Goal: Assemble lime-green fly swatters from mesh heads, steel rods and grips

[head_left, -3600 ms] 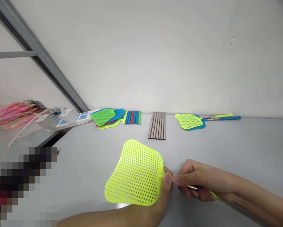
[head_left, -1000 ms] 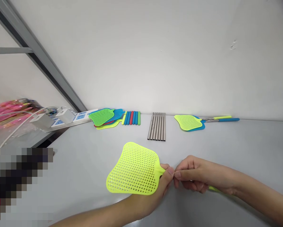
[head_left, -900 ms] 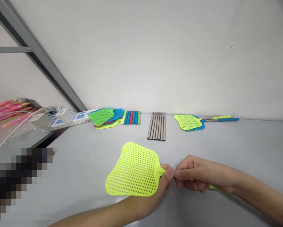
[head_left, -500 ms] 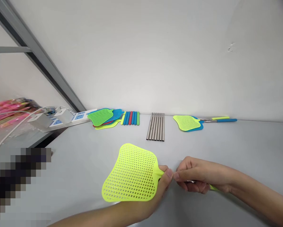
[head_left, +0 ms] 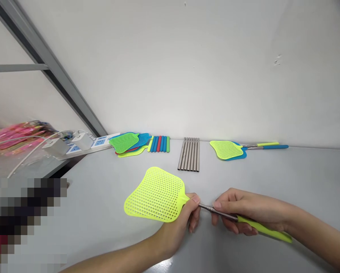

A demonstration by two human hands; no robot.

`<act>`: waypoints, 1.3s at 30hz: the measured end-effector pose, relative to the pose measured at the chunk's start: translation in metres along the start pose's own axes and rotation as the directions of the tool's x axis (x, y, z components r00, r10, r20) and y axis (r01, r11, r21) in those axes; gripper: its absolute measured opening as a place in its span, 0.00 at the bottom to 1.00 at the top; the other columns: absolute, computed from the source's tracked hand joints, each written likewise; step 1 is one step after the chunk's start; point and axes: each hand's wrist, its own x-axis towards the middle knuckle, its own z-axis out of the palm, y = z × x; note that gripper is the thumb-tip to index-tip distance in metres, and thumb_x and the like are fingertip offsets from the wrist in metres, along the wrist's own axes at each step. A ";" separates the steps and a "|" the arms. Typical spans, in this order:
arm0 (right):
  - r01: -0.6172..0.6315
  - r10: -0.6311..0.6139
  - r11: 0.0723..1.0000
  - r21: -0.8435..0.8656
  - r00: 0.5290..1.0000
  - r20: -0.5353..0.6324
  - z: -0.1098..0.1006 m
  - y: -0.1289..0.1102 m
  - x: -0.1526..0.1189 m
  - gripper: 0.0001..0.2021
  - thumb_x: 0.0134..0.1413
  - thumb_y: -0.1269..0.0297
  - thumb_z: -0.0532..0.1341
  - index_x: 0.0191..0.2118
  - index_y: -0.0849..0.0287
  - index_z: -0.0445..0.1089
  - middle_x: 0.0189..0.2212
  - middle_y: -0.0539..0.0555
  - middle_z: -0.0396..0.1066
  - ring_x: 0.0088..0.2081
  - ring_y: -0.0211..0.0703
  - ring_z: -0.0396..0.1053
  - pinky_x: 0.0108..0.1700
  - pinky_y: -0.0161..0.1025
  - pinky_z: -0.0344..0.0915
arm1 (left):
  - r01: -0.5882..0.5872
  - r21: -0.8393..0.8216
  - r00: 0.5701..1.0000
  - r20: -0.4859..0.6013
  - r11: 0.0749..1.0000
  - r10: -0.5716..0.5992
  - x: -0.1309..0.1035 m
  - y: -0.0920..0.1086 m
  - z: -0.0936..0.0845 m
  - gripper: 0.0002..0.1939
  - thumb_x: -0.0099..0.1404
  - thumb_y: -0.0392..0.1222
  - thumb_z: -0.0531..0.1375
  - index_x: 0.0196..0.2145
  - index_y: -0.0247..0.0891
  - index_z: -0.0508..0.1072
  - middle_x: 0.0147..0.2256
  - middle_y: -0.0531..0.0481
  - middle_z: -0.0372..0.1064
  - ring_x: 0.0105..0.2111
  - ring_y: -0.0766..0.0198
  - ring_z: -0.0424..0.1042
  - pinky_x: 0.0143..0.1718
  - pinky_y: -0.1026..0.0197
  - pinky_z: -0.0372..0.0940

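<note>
Swatter [head_left: 158,195] in 2 hands [head_left: 248,208], 7 tubes [head_left: 188,154]

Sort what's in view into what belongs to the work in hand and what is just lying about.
Belongs, judging by matching parts:
held yellow swatter
stacked swatter heads
coloured grips
metal rods
two swatters with rods and grips

Likely just lying about:
power strip
white adapters
bagged pink items

A gap separates metal tubes [head_left: 189,154] and paired swatters [head_left: 226,150] — wall [head_left: 204,76] behind.
</note>
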 end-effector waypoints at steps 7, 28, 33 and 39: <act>0.009 -0.008 0.999 -0.047 1.000 0.022 0.002 0.003 0.000 0.17 0.52 0.54 0.54 0.29 0.65 0.69 0.15 0.48 0.60 0.13 0.27 0.50 0.14 0.27 0.45 | -0.026 0.194 0.998 0.056 0.981 0.016 -0.004 0.012 0.003 0.22 0.64 0.46 0.43 0.16 0.37 0.59 0.15 0.55 0.52 0.19 0.70 0.55 0.24 0.66 0.52; -0.049 0.017 0.966 -0.252 0.992 -0.127 0.005 0.001 -0.003 0.20 0.49 0.47 0.53 0.26 0.63 0.65 0.16 0.46 0.58 0.15 0.27 0.50 0.14 0.26 0.46 | -0.005 0.191 1.000 0.004 0.982 0.004 -0.002 0.010 0.005 0.23 0.64 0.47 0.44 0.14 0.37 0.59 0.14 0.56 0.51 0.18 0.71 0.54 0.23 0.67 0.52; -0.072 0.014 0.946 -0.315 0.983 -0.183 0.006 0.004 0.000 0.20 0.47 0.46 0.54 0.22 0.61 0.61 0.16 0.46 0.56 0.15 0.27 0.49 0.14 0.26 0.45 | -0.024 0.177 1.000 -0.010 0.984 0.027 -0.002 0.009 0.007 0.23 0.64 0.48 0.43 0.14 0.37 0.57 0.14 0.55 0.51 0.18 0.70 0.54 0.24 0.66 0.52; -0.085 -0.003 0.924 -0.373 0.973 -0.229 0.007 0.010 0.004 0.21 0.46 0.46 0.55 0.18 0.59 0.53 0.14 0.44 0.51 0.16 0.28 0.46 0.14 0.27 0.42 | -0.019 0.207 1.000 -0.005 0.978 0.021 -0.003 0.010 0.008 0.23 0.64 0.49 0.43 0.15 0.37 0.58 0.15 0.55 0.52 0.19 0.70 0.54 0.25 0.67 0.53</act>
